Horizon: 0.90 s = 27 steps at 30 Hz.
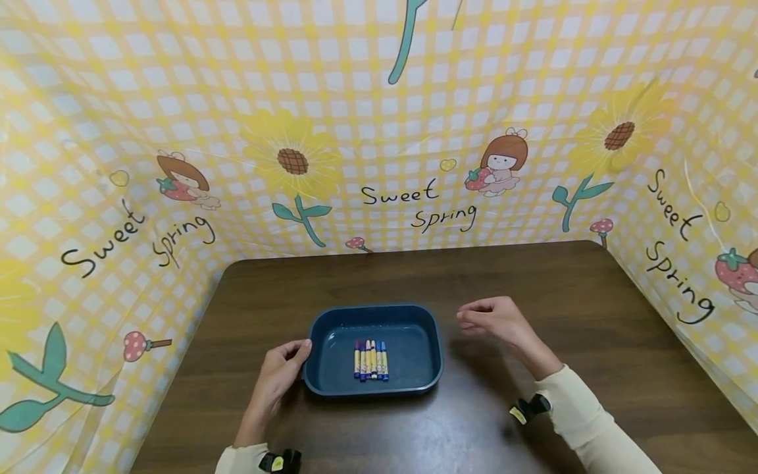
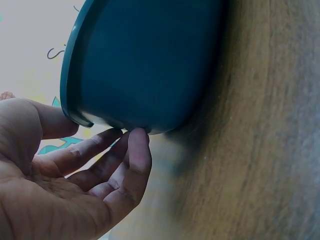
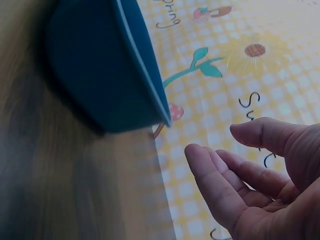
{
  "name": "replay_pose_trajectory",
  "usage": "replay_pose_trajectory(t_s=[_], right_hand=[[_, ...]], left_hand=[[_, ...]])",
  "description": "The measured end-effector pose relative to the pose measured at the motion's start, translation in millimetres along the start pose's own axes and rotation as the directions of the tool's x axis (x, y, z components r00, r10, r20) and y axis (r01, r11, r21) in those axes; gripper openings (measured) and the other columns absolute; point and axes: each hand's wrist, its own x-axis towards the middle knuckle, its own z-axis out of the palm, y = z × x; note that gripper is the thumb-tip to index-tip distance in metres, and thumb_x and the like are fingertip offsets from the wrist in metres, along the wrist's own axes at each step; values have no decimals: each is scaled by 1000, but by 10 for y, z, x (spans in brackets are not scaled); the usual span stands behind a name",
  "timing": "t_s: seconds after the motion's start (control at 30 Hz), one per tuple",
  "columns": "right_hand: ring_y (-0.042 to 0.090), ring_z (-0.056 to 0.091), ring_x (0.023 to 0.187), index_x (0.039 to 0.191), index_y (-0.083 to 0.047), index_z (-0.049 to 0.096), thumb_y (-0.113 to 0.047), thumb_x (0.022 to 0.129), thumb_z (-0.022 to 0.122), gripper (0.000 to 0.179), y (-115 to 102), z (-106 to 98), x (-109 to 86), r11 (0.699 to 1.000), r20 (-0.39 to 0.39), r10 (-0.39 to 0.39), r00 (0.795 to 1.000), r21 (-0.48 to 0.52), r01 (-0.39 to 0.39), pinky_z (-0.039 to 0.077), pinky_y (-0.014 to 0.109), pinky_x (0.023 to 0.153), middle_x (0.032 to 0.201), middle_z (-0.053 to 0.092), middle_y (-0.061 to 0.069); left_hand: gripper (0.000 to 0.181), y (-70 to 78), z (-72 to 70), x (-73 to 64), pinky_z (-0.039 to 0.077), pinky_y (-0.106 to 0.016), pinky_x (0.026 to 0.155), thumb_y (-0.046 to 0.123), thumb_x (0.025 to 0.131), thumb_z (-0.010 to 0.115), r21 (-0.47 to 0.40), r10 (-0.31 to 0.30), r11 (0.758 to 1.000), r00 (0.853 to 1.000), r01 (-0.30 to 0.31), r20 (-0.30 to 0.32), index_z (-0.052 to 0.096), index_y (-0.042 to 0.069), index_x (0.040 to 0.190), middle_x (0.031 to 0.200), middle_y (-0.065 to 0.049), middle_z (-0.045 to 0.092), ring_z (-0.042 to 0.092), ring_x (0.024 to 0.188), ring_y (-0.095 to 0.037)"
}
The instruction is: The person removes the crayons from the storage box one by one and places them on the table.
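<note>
A dark blue rectangular tray (image 1: 376,390) with raised walls sits on the table. Several crayons (image 1: 371,361) in yellow wrappers lie side by side on its floor, upright in the head view. At the tray's left end, my left hand (image 1: 278,372) holds the wall, thumb at the rim and the other fingertips against the outside, as the left wrist view shows the hand (image 2: 85,175) up close. My right hand (image 1: 497,321) hovers to the right of the tray, apart from it. Its fingers (image 3: 215,185) bend loosely, with a gap to the thumb and nothing held.
A dark brown wooden table (image 1: 503,276) lies under the tray. Yellow checked cloth (image 1: 379,131) with flowers, figures and lettering rises behind it and on both sides. Each wrist wears a black strap device, the right one (image 1: 530,408) just above the tabletop.
</note>
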Motion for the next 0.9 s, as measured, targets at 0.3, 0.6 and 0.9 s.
replay_pose_trajectory(t_s=[0.3, 0.6, 0.9], right_hand=[[30, 76, 94, 118, 13, 68, -13, 95, 71, 35, -100, 220, 63, 1000, 23, -4, 1000, 30, 3, 58, 48, 89, 108, 74, 24], [30, 76, 94, 120, 13, 67, -11, 95, 71, 34, -182, 452, 133, 998, 73, 8, 997, 60, -13, 59, 45, 88, 111, 72, 28], [31, 75, 95, 116, 11, 71, -9, 97, 68, 27, -208, 673, 173, 999, 123, 7, 992, 45, -13, 59, 46, 88, 110, 73, 26]], left_hand=[[52, -25, 22, -1, 53, -28, 77, 40, 105, 56, -11, 0, 1000, 1000, 0, -1, 61, -1, 136, 128, -19, 61, 58, 97, -21], [53, -16, 17, -10, 53, -27, 77, 40, 105, 56, -14, -5, 1000, 1000, 5, -3, 60, -1, 137, 129, -20, 61, 58, 98, -22], [52, -2, 15, -6, 52, -26, 75, 39, 104, 57, -12, -4, 1000, 1000, 4, -11, 61, -2, 135, 125, -19, 62, 58, 95, -21]])
